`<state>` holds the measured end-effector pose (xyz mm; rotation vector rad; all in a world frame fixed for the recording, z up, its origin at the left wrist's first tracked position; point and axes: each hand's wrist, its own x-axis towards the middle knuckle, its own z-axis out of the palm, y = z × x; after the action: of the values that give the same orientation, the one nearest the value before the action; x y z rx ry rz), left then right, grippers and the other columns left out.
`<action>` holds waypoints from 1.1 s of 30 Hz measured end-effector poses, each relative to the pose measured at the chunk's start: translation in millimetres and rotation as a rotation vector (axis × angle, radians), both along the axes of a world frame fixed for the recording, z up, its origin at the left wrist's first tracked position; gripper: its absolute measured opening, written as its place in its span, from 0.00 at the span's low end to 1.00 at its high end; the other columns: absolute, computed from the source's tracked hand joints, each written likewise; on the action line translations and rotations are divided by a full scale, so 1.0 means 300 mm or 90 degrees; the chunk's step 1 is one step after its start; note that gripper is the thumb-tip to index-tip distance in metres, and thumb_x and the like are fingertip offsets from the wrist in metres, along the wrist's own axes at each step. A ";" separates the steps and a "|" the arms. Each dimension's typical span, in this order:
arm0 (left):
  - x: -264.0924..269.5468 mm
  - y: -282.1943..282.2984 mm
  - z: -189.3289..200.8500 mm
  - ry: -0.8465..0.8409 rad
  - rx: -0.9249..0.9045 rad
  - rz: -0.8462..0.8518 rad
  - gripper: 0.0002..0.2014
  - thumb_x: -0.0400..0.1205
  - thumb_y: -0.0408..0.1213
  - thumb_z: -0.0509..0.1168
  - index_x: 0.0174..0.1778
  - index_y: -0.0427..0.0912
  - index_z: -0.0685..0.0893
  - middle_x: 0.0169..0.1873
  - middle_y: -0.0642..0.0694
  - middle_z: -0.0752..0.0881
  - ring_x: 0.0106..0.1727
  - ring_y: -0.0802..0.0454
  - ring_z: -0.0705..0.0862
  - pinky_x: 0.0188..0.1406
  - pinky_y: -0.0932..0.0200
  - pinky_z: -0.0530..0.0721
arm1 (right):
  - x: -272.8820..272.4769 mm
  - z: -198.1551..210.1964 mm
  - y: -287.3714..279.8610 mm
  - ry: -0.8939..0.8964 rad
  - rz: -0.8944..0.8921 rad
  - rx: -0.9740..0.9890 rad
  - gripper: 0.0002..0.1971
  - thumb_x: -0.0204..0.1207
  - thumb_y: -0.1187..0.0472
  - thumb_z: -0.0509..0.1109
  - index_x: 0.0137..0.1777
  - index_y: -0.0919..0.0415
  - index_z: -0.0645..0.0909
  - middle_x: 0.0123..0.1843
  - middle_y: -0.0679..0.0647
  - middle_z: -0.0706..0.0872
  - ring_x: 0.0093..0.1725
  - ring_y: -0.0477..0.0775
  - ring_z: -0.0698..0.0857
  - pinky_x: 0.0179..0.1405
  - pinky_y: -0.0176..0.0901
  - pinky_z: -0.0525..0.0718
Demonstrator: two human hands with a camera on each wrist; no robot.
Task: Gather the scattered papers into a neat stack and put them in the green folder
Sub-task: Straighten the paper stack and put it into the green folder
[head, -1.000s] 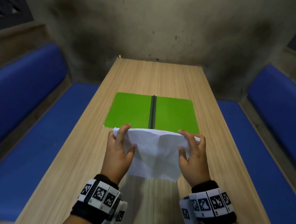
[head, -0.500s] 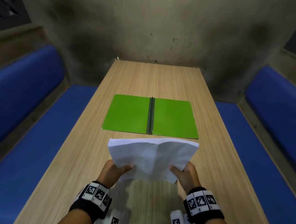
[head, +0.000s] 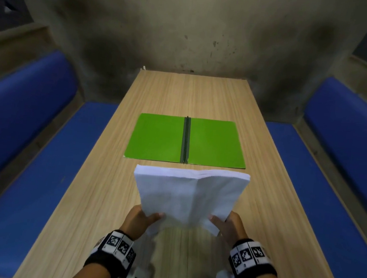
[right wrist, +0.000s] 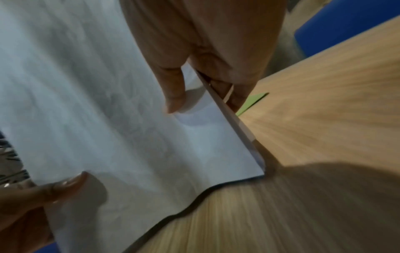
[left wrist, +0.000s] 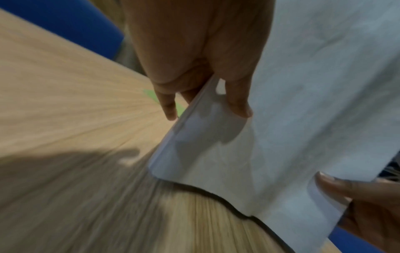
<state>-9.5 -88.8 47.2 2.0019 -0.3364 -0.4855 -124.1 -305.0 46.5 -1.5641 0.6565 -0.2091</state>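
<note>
The left hand [head: 141, 218] and the right hand [head: 229, 226] together hold the stack of white, slightly creased paper sheets [head: 189, 195] by its two lower corners. On each hand the thumb lies on the face of the stack toward the person and the fingers are curled behind it, so the sheets are pinched between thumb and fingers. In the left wrist view the left thumb [left wrist: 236, 95] presses the near face just inside the left edge, and the fingers [left wrist: 167, 104] extend behind that edge. In the right wrist view the right thumb [right wrist: 175, 95] presses the near face just inside the right edge, with the fingers behind it.

The stack stands tilted, its top edge leaning away from the fingers. Its bottom edge is at the surface of the light wooden table [head: 96, 197]; whether it touches cannot be told.

The open green folder with a dark centre spine [head: 159, 138] lies flat on the table beyond the fingertips, just past the top edge of the stack. Blue padded benches [head: 27, 146] run beside the table, outboard of both hands.
</note>
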 end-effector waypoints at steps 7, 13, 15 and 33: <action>0.045 0.022 0.079 0.076 -0.117 -0.050 0.11 0.69 0.33 0.76 0.43 0.51 0.85 0.31 0.67 0.90 0.42 0.61 0.89 0.38 0.67 0.85 | -0.030 0.096 -0.038 -0.033 0.069 0.006 0.13 0.73 0.71 0.70 0.56 0.60 0.80 0.41 0.40 0.90 0.39 0.32 0.88 0.37 0.28 0.86; 0.059 0.043 0.140 0.131 -0.131 -0.142 0.35 0.51 0.59 0.78 0.53 0.49 0.84 0.41 0.58 0.92 0.45 0.56 0.90 0.38 0.62 0.87 | -0.068 0.143 -0.046 -0.024 0.136 0.018 0.14 0.75 0.68 0.68 0.54 0.49 0.78 0.52 0.43 0.86 0.49 0.35 0.86 0.48 0.30 0.86; 0.053 0.048 0.135 0.154 -0.152 -0.139 0.39 0.49 0.62 0.79 0.54 0.48 0.84 0.44 0.55 0.92 0.47 0.54 0.90 0.41 0.60 0.88 | -0.081 0.145 -0.035 -0.005 0.152 0.018 0.13 0.76 0.66 0.67 0.55 0.46 0.76 0.53 0.42 0.85 0.52 0.35 0.84 0.50 0.28 0.84; 0.006 -0.008 0.121 0.026 -0.206 0.031 0.10 0.67 0.36 0.74 0.43 0.48 0.84 0.30 0.69 0.89 0.34 0.73 0.85 0.36 0.74 0.83 | -0.058 0.122 0.033 -0.077 0.004 0.046 0.19 0.75 0.75 0.65 0.62 0.57 0.77 0.50 0.45 0.87 0.49 0.43 0.86 0.47 0.34 0.87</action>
<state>-7.6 -91.1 83.5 1.6805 -0.3186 -0.4133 -141.5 -295.2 83.2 -1.4715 0.5579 -0.2707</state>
